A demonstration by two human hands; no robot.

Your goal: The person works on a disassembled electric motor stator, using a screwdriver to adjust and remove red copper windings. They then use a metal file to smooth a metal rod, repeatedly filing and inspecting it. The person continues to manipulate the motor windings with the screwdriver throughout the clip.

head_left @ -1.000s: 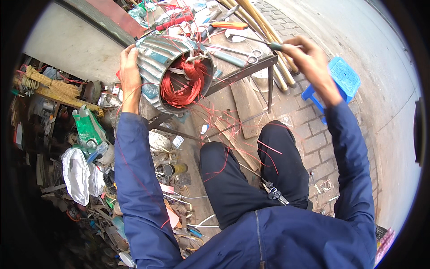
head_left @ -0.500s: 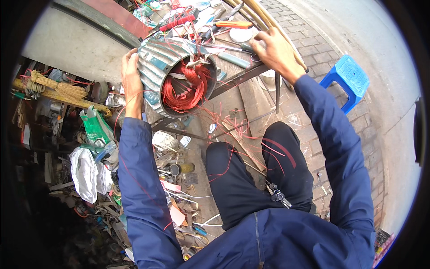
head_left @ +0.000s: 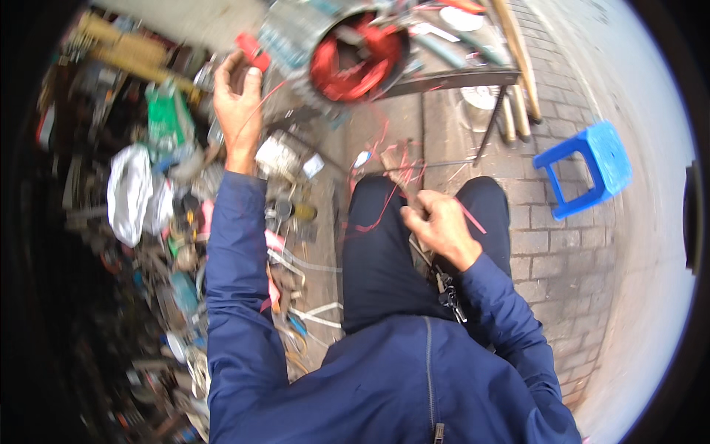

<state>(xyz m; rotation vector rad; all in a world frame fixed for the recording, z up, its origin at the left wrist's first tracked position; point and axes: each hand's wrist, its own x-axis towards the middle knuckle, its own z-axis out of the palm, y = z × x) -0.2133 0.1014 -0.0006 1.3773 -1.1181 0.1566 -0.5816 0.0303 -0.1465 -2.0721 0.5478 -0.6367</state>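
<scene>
At the upper left, my left hand is closed with thumb and fingertips on a small red object; blur hides its exact kind. Beside that hand, a ribbed grey-blue motor housing rests on the bench, its round open end facing me. Coils of red winding wire line its inside. Over my thighs, my right hand has its fingers curled together, and whatever they grip cannot be made out. Loose red wire trails across my leg.
A dark-edged bench carries tools at the top. On the right, a blue plastic stool stands on brick paving. Clutter fills the left side, including a white bag and a green bag. Keys hang at my lap.
My right hand has come from the bench down over my lap. My left hand has left the housing and now has the red object at its fingertips. The view has shifted downward.
</scene>
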